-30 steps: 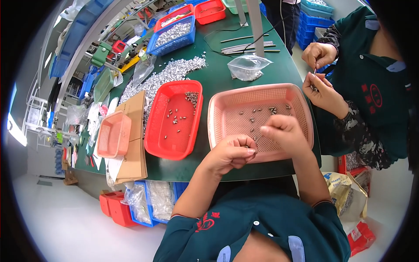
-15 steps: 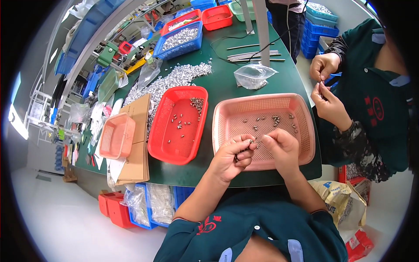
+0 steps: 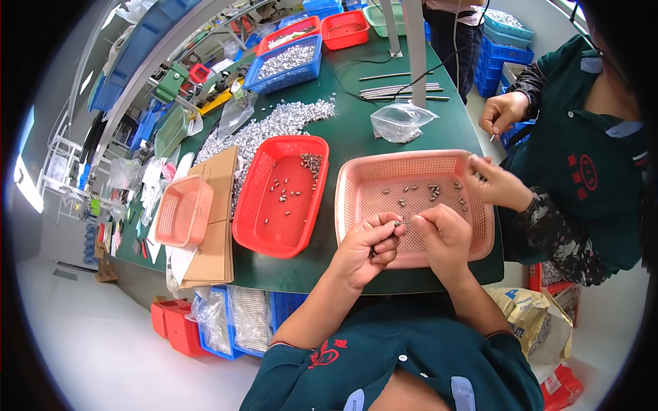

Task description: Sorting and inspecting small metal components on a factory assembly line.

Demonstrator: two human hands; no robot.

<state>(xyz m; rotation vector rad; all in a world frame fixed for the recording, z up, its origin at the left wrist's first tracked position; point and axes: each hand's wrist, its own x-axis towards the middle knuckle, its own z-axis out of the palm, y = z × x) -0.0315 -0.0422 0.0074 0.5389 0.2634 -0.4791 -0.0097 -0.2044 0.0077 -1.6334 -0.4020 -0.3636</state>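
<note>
My left hand [image 3: 369, 252] is closed, with a small metal fitting [image 3: 398, 223] pinched between thumb and forefinger; more dark metal pieces show under its curled fingers. My right hand [image 3: 444, 238] pinches a thin metal pin [image 3: 408, 222], whose tip meets the fitting. Both hands are over the near part of a pink perforated basket [image 3: 348, 192], where several small metal fittings [image 3: 434, 192] lie scattered. Left of it stands a red basket [image 3: 251, 185] with more such fittings, clustered in its far right corner.
A co-worker's hand [image 3: 499, 183] reaches over the pink basket's right rim; the other [image 3: 506, 111] holds a thin tool. A pile of silvery parts [image 3: 274, 122] lies behind the red basket. A clear plastic bag [image 3: 403, 123], metal rods [image 3: 401, 90] and a blue basket [image 3: 284, 79] are farther back.
The co-worker's hands have come apart, one moving to the pink basket's right rim. My hands stay nearly in place, still holding the fitting and the pin.
</note>
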